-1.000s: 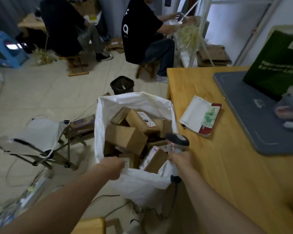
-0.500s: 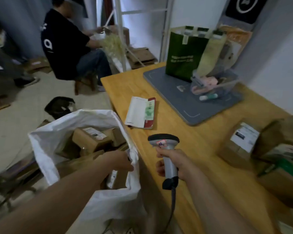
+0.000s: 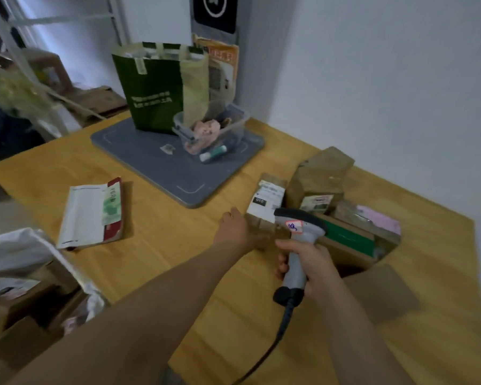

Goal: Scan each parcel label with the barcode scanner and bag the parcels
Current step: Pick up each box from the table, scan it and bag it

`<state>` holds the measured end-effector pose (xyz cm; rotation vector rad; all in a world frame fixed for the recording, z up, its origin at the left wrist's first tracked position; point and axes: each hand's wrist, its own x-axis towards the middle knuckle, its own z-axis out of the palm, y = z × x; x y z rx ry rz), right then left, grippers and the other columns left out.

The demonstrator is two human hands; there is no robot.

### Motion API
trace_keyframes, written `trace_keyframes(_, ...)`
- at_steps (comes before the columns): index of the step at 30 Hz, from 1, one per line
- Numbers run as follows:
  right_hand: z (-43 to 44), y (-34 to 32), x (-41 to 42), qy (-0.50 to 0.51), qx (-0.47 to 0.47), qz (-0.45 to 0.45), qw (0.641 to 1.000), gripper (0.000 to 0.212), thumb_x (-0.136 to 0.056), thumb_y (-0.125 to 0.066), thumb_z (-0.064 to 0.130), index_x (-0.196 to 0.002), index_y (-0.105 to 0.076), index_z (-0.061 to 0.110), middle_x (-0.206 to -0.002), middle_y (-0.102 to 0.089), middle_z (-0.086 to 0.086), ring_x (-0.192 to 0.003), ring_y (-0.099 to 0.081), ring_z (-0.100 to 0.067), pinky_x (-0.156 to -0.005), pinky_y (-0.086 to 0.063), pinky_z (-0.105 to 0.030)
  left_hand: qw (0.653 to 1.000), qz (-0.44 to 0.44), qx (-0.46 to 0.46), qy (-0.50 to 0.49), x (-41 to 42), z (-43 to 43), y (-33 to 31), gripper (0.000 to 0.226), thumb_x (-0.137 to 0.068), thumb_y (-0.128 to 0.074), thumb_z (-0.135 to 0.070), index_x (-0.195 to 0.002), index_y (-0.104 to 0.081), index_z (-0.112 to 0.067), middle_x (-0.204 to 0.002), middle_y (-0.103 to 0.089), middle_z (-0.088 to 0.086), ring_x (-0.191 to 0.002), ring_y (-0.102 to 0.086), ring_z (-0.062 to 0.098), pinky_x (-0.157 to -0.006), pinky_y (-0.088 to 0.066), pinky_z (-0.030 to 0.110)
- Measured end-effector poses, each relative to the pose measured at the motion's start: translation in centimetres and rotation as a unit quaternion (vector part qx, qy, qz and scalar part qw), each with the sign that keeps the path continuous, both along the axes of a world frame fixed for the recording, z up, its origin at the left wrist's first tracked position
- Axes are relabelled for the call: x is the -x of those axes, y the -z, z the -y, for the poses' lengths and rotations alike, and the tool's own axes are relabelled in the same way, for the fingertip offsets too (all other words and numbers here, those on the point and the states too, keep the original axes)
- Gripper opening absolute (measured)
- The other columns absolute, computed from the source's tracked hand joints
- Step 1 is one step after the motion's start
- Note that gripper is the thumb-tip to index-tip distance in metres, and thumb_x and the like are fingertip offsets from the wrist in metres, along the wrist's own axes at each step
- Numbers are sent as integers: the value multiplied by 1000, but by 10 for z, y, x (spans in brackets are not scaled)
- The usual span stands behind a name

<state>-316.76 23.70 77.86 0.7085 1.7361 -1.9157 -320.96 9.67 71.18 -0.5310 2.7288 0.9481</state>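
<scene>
Right hand (image 3: 315, 263) gripping barcode scanner (image 3: 301, 226) at centre right, left hand (image 3: 233, 227) against labelled parcel (image 3: 267, 202) on worktop (image 3: 161, 243), its finger hold too blurred to tell

Right hand (image 3: 315, 263) grips barcode scanner (image 3: 299, 237); left hand (image 3: 233, 229) touches labelled parcel (image 3: 268, 200) on wooden table (image 3: 161, 229)

Head-worn camera looks down across the table (image 3: 178, 237)

On counter (image 3: 178, 245): mat (image 3: 156, 168) at back centre, bearing bag (image 3: 153, 90), tub (image 3: 240, 118) just before bag to its right. Left of mat, booklet (image 3: 90, 213). Right of mat, parcels (image 3: 321, 176) grouped together. Off counter's left edge, sack (image 3: 17, 248) holding boxes (image 3: 25, 307).
</scene>
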Motion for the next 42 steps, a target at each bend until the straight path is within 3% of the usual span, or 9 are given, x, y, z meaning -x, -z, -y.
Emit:
trace_keyframes(3,-31,4,6,6,10,-9,1000,18,-77,-71,1,-68,-56,3,-53,-53,-11,-42,-47,-20,-48,-47,-31,997,34,41,-56,24,-34,12,140,-58,-77,-67,-149,5,0,-149,-19,16,-140,-20,32,-112,-27,44)
trace_keyframes(5,-44,5,10,5,25,-15,1000,16,-76,-72,1,-71,-57,3,-55,-53,-12,-41,-47,-20,-47,-48,-31,995,45,56,-68,34,-43,18,139,-61,-76,-64,-149,10,0,-151,-19,16,-141,-20,32,-111,-27,45)
trace_keyframes(9,-54,4,16,-13,49,-31,998,14,-75,-72,2,-73,-58,5,-55,-55,-10,-42,-48,-19,-46,-45,-28,996,0,20,-87,31,-39,23,119,-70,-79,-40,-150,0,0,-146,-28,14,-136,-28,30,-108,-35,41)
trace_keyframes(12,-46,-3,16,-20,65,-43,997,18,-75,-70,1,-66,-55,7,-53,-55,-8,-40,-47,-17,-46,-42,-26,995,-32,39,-88,8,-22,19,116,-68,-82,-33,-150,-4,-4,-144,-26,11,-134,-27,28,-106,-39,41)
trace_keyframes(16,-18,-17,7,-33,111,-40,992,18,-76,-68,-2,-67,-55,6,-49,-54,-6,-37,-46,-15,-42,-41,-23,988,-80,110,-74,-30,7,9,107,-70,-78,-37,-149,-11,-9,-139,-26,6,-129,-28,23,-97,-42,34)
trace_keyframes(23,31,-28,-19,-41,129,-19,991,20,-76,-66,-4,-64,-54,6,-49,-54,-6,-36,-46,-14,-42,-43,-24,978,-132,129,-99,-89,61,2,94,-71,-77,-42,-145,-25,-17,-133,-31,1,-126,-32,17,-89,-47,27)
trace_keyframes(29,71,-30,-45,-41,132,2,990,13,-76,-67,-1,-70,-57,3,-50,-54,-7,-37,-48,-14,-42,-45,-25,969,-180,137,-101,-122,95,-7,96,-71,-78,-43,-146,-26,-15,-134,-35,2,-124,-35,16,-92,-44,25)
trace_keyframes(42,114,-50,-76,-14,181,14,983,24,-84,-63,-1,-64,-50,5,-43,-48,-6,-32,-44,-13,-35,-42,-21,956,-225,142,-126,-149,129,-12,94,-66,-80,-35,-143,-31,-12,-132,-36,6,-124,-37,21,-95,-42,28)
